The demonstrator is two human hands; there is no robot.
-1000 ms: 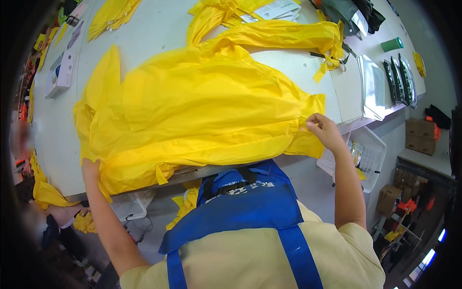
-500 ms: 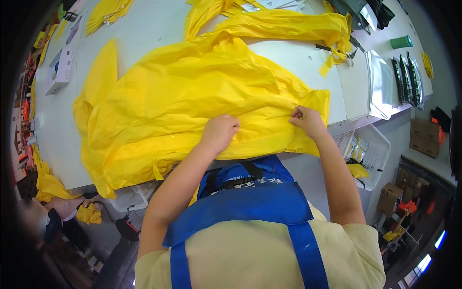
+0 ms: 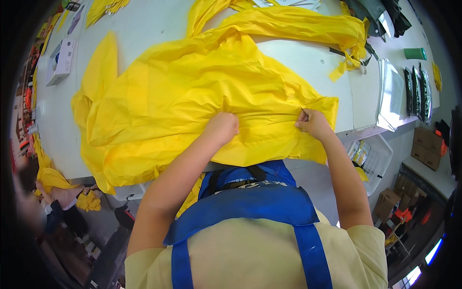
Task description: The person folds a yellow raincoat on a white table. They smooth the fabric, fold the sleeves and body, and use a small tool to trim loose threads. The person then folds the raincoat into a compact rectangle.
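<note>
A large yellow garment [image 3: 178, 91] of thin, shiny cloth lies spread and wrinkled over the near side of the table, its lower edge hanging at the front. My left hand [image 3: 222, 129] is closed in a fist on the middle of it, with creases running out from the knuckles. Farther right, by the garment's right end, my right hand [image 3: 314, 124] pinches a small thin dark tool [image 3: 304, 112] whose tip points up and left over the cloth. Its exact kind is too small to tell.
Another yellow cloth piece [image 3: 298, 24] stretches across the far table [image 3: 308, 60]. White papers [image 3: 389, 94], dark packets [image 3: 417, 94] and a green roll [image 3: 415, 53] lie right. A white box [image 3: 61, 61] stands left. Below the right edge sits a white basket [image 3: 378, 161]. Someone [image 3: 62, 197] is at lower left.
My left hand has closed tighter on the cloth, drawing creases toward it. My right hand has turned slightly, and the dark tool now shows in its fingers. The view has shifted a little.
</note>
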